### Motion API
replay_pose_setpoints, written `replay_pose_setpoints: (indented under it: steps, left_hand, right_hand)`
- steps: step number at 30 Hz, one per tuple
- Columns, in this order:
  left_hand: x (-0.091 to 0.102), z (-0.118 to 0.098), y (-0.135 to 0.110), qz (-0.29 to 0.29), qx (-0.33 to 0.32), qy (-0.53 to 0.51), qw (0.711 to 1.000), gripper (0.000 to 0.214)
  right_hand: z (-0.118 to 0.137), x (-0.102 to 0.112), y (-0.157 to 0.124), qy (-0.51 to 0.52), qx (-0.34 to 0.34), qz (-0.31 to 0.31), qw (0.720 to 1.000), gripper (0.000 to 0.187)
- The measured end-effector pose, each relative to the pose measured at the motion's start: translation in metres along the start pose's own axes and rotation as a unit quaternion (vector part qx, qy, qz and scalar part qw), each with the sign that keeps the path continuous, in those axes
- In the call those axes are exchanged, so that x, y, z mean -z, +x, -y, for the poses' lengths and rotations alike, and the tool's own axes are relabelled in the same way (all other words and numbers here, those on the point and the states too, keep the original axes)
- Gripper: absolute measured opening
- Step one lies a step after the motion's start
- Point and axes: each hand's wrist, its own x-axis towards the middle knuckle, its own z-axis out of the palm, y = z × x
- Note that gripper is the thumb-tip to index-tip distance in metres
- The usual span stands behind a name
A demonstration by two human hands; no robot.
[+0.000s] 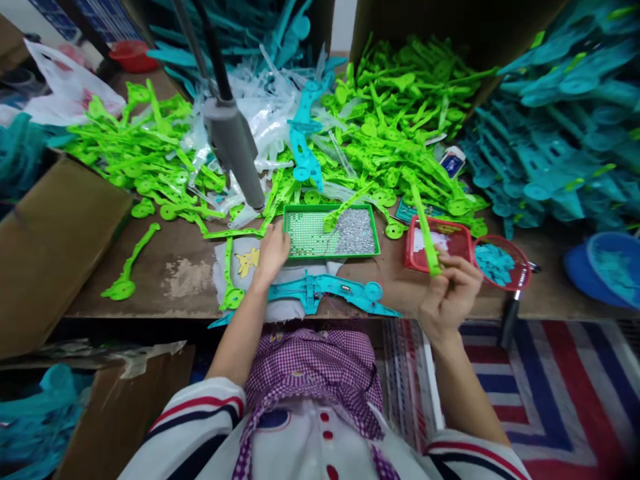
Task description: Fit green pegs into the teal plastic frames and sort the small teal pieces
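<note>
My right hand (450, 293) pinches the lower end of a lime-green plastic arm (423, 217), which slants up in front of the red basket. My left hand (273, 252) is at the left end of a green perforated tray (310, 233), fingers curled together; what they grip is hidden. Small silvery metal parts (356, 233) fill the tray's right side, where a lime arm's round end rests. Below the tray lies a turquoise bow-shaped plastic part (320, 290) on a grey cloth (290, 310). Another lime arm (229, 267) lies left of my left wrist.
Heaps of lime arms (395, 127) and turquoise parts (560, 133) crowd the back and right. A grey tool (233, 150) hangs above the table. At the right are a red basket (413, 250), a round red basket with turquoise pieces (495, 263) and a blue bowl (580, 267). A cardboard box (60, 247) stands left.
</note>
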Motion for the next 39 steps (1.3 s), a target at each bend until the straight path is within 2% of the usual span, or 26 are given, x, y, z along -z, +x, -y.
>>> replay_pose_setpoints:
  steps: [3, 6, 9, 11, 14, 17, 20, 22, 26, 29, 31, 34, 39]
  left_hand:
    - [-0.002, 0.017, 0.004, -0.013, 0.009, -0.015, 1.000, 0.043]
    - [-0.001, 0.017, 0.004, -0.024, 0.014, -0.037, 0.999, 0.045]
    - [0.007, 0.002, -0.013, -0.044, -0.007, -0.035, 0.998, 0.049]
    - [0.012, -0.008, -0.028, -0.036, -0.033, -0.021, 0.999, 0.051]
    - [0.015, -0.013, -0.042, -0.022, -0.051, -0.012, 0.998, 0.054]
    - [0.013, -0.008, -0.036, -0.011, -0.028, -0.013, 0.999, 0.057]
    - [0.018, -0.004, -0.021, 0.021, -0.015, -0.004, 1.000, 0.057]
    - [0.028, -0.007, -0.012, 0.040, -0.023, 0.017, 0.999, 0.057]
    - [0.048, -0.020, 0.001, 0.051, -0.020, 0.059, 0.997, 0.054]
    - [0.057, -0.026, 0.008, 0.068, -0.017, 0.068, 0.995, 0.053]
    - [0.059, -0.027, 0.011, 0.079, -0.012, 0.069, 0.994, 0.052]
    - [0.057, -0.024, 0.014, 0.079, -0.003, 0.069, 0.994, 0.052]
    - [0.048, -0.015, 0.009, 0.065, -0.003, 0.052, 0.997, 0.052]
  right_hand:
    - [-0.001, 0.031, -0.033, -0.031, -0.019, 0.065, 0.997, 0.013]
    - [-0.001, 0.047, -0.062, -0.057, -0.019, 0.128, 0.990, 0.010]
    - [0.001, 0.052, -0.081, -0.078, -0.019, 0.145, 0.986, 0.008]
    - [0.001, 0.051, -0.088, -0.077, 0.003, 0.153, 0.985, 0.008]
    - [-0.008, 0.046, -0.092, -0.066, 0.052, 0.210, 0.974, 0.011]
    - [-0.020, 0.037, -0.087, -0.082, 0.079, 0.282, 0.953, 0.014]
    - [-0.018, 0.017, -0.074, -0.129, 0.086, 0.303, 0.940, 0.025]
    - [-0.007, -0.005, -0.063, -0.125, 0.090, 0.335, 0.929, 0.036]
    - [0.012, -0.062, -0.040, -0.087, 0.123, 0.460, 0.875, 0.044]
    - [0.013, -0.092, -0.028, -0.056, 0.130, 0.477, 0.867, 0.039]
    - [0.010, -0.099, -0.025, -0.032, 0.122, 0.467, 0.875, 0.038]
    - [0.009, -0.099, -0.025, -0.042, 0.103, 0.456, 0.883, 0.038]
    - [0.016, -0.092, -0.023, -0.183, 0.143, 0.452, 0.861, 0.047]
